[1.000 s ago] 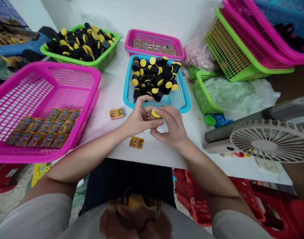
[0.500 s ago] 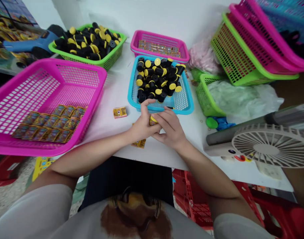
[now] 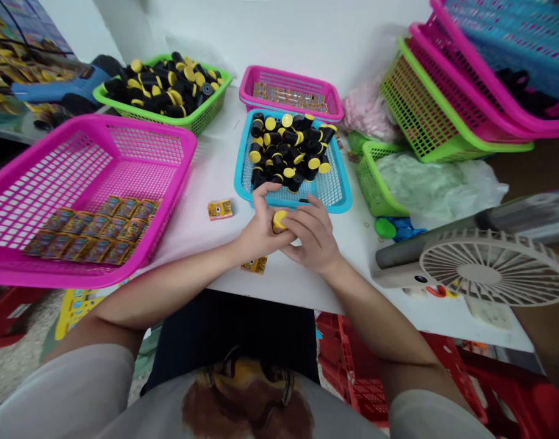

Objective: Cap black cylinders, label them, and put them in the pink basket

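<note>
Between my hands, above the table's front part, is a small yellow-capped cylinder; its round yellow end faces up and my fingers hide most of its body. My left hand closes around it from the left, with one finger stretched out toward the blue basket. From the right, the bent fingers of my right hand press against its side. A flat printed yellow piece lies partly under my left wrist. Farther left on the table lies a small stack of printed yellow pieces.
Just beyond my hands stands a blue basket of black cylinders with yellow caps. A pink basket with rows of wrapped pieces is at left, a filled green basket behind it. A fan stands at right, near stacked baskets.
The yellow end of the cylinder has turned up and shows more fully between my hands. Both hands keep nearly the same place; the camera view has shifted slightly.
</note>
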`<state>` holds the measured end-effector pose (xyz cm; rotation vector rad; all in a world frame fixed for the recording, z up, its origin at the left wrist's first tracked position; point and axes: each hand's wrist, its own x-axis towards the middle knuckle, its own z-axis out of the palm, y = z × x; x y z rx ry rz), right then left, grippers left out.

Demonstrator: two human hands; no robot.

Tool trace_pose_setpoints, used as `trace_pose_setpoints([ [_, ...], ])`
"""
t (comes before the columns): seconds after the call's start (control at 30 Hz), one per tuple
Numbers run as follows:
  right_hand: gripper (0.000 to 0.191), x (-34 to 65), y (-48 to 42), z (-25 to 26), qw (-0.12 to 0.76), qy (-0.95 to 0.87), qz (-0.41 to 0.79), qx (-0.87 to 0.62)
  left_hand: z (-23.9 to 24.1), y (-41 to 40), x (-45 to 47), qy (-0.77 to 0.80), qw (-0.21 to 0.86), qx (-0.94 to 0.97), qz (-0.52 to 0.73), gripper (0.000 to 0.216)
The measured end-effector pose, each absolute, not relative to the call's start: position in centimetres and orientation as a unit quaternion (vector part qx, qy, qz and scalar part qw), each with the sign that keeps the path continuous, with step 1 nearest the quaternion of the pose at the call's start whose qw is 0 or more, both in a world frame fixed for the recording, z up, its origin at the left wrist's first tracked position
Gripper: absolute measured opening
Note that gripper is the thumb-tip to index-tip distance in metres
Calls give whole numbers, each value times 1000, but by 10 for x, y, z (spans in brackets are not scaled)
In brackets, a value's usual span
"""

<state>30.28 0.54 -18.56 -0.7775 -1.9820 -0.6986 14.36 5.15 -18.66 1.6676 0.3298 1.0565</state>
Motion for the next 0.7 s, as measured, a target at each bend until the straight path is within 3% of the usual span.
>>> trace_pose_setpoints([
  [0.27,24,304,-2,-178,417,-814,-263,-308,-190,54,137,21,587,708,392,62],
  [0.5,24,316,-8,-185,292,-852,-179,-396,-185,57,129,-20,645,702,303,71],
  [0.6,18,317,-7,-186,334,-853,-199,-347,-184,62,126,-29,635,730,253,70],
  [0.7,26,317,1,-187,403,-842,-217,-286,-185,67,132,-6,565,759,324,69],
])
